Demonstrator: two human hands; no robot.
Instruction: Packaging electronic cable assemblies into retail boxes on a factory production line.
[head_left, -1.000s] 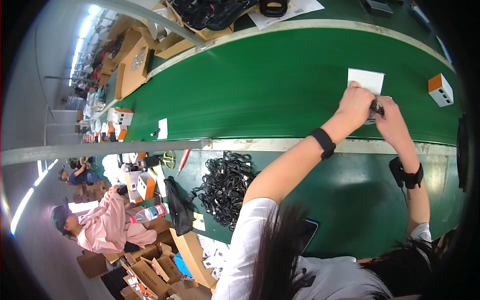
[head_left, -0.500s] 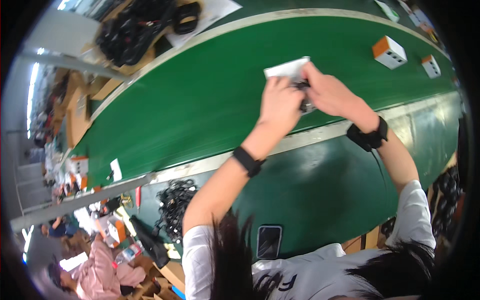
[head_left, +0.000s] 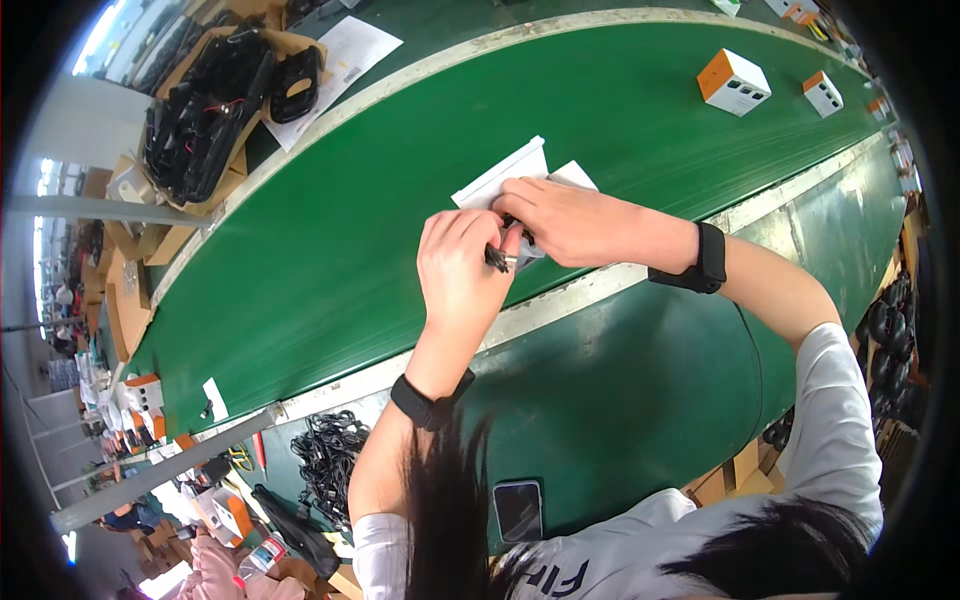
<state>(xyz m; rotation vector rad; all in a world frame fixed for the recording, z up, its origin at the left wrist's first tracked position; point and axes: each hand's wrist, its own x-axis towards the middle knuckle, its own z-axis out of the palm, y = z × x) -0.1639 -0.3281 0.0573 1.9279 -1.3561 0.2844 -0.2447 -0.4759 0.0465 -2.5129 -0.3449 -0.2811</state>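
A small white box with its flaps raised lies on the green conveyor belt in front of me, partly covered by my hands. My left hand is closed round a bundled black cable, whose end with a metal connector sticks out beside the thumb. My right hand reaches across from the right, its fingers curled together at the box, touching my left fingertips. Something dark shows between the two hands. What the right fingers grip is hidden. Each wrist wears a black band.
Orange-and-white boxes stand on the belt at the far right. A phone lies on the near table, with a heap of black cables to its left. A carton of black parts stands at the far left. A metal rail crosses the left side.
Both hands and the white box have shifted left in the picture, and the whole view has turned slightly. The box's flaps and the cable end in my left hand now show more plainly.
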